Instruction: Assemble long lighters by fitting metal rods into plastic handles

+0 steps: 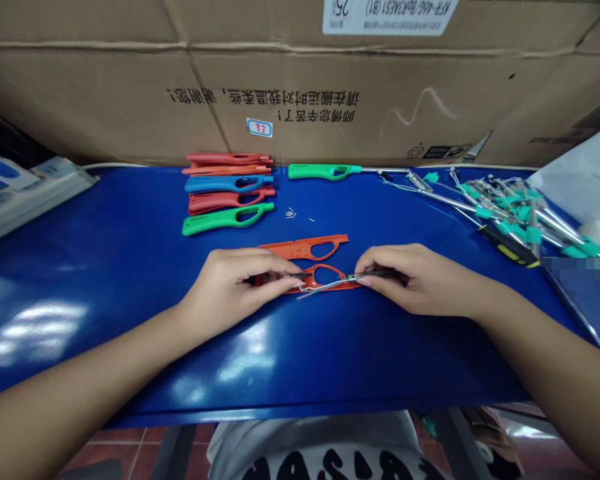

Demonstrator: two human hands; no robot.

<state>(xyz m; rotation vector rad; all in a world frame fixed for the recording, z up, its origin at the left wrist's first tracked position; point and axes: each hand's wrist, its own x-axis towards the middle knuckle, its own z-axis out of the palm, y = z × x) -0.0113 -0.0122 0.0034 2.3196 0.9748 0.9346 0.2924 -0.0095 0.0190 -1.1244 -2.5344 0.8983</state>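
An open orange lighter shell half (325,275) lies on the blue table (130,267) between my hands. My left hand (235,283) pinches its left end, fingers closed. My right hand (410,277) is closed on a thin metal tube with white wire (330,285) and lays it into that shell. A second orange shell half (307,249) lies just behind, untouched.
A row of red, blue and green lighter handles (227,190) lies at the back. One assembled green lighter (325,171) and a heap of metal tubes with green parts (510,213) lie at the right. Cardboard boxes (300,80) wall the back. Tiny parts (293,214) are scattered mid-table.
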